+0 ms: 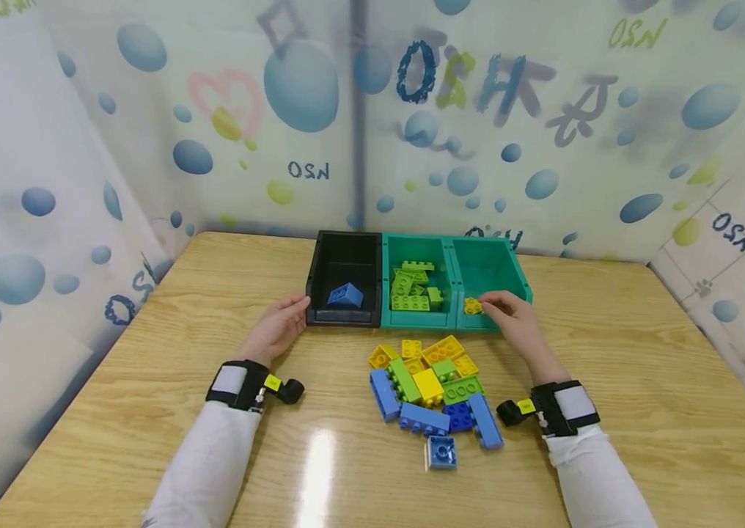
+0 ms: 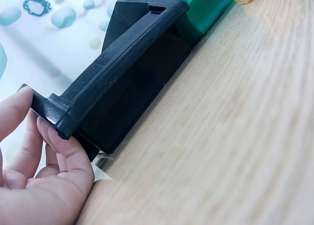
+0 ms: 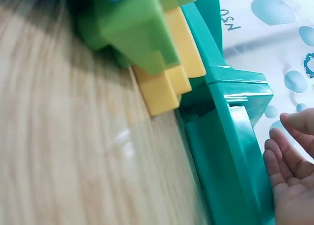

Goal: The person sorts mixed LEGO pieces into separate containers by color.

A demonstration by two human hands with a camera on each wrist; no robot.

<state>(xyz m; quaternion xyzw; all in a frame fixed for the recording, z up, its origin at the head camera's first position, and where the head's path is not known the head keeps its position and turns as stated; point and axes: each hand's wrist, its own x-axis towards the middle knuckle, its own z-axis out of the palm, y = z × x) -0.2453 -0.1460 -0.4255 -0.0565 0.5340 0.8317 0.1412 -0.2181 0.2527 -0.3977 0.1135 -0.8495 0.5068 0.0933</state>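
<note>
My left hand (image 1: 276, 328) grips the front left corner of a black bin (image 2: 117, 73), with the thumb on the rim and the fingers curled beneath. Inside that bin lies a blue sloped brick (image 1: 345, 295). My right hand (image 1: 513, 320) is over the right-hand green bin (image 1: 487, 262), fingertips beside a yellow brick (image 1: 473, 306) near its front wall. In the right wrist view no brick shows between the thumb and fingers of the right hand (image 3: 297, 181). Several light green bricks (image 1: 410, 303) fill part of the middle green bin (image 1: 419, 320).
In front of the bins lies a loose pile of building bricks: yellow ones (image 1: 428, 386), green ones (image 1: 463, 389) and blue ones (image 1: 424, 419). One blue square brick (image 1: 441, 453) is nearest the front. A patterned curtain (image 1: 234, 191) hangs behind the wooden table (image 1: 148, 381).
</note>
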